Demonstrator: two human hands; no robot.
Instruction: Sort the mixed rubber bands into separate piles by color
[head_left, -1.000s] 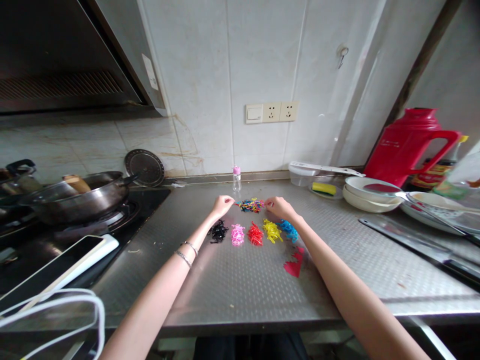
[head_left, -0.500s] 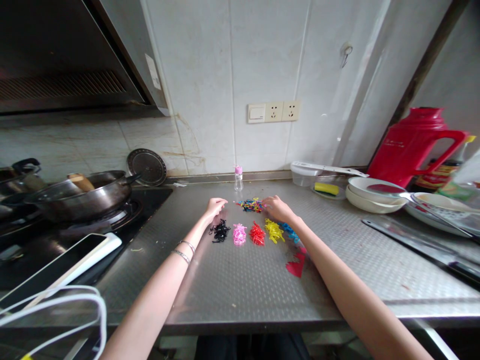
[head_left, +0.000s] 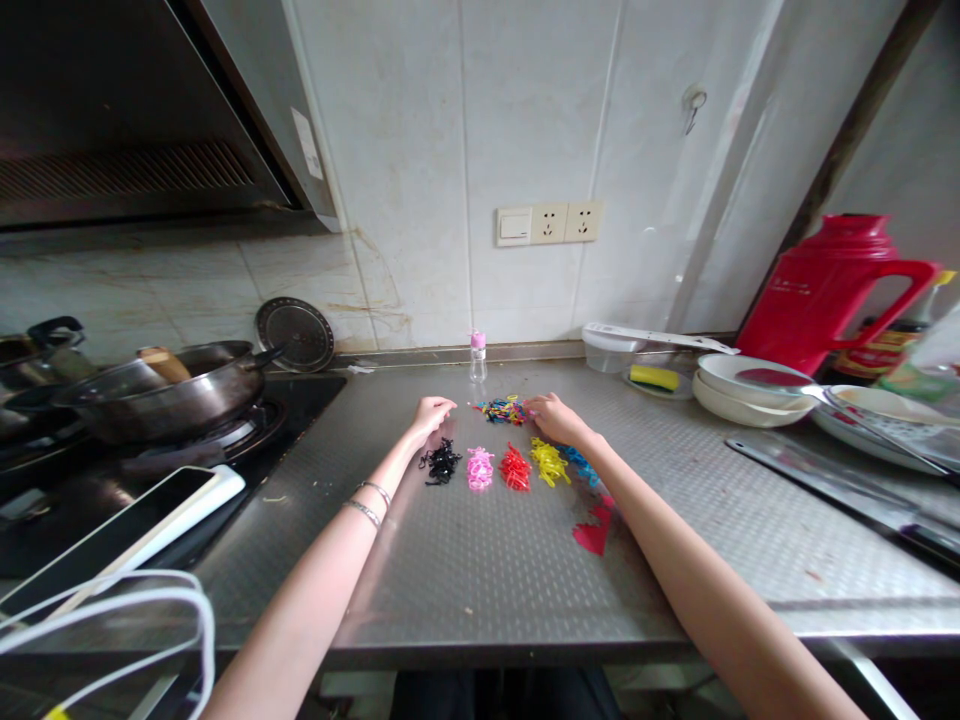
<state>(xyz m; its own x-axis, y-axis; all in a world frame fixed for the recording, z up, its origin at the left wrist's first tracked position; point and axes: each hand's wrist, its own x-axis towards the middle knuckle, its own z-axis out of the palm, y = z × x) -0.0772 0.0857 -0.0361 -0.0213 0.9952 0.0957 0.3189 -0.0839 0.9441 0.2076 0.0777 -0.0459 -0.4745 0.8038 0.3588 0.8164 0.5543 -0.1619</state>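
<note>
On the metal table, beyond a row of single-colour piles, lies the mixed pile of small bands, its long axis running left to right across your view. Your right hand curls its fingers at the pile's right end; your left hand, fingers bent, stands just apart from the left end. Whether either grips a band, you cannot tell at this scale. Compared with one second earlier, your left hand has withdrawn leftward.

Bare counter leaves passage this side of the pink pile; behind the mixed pile, a bottle blocks the way
</note>
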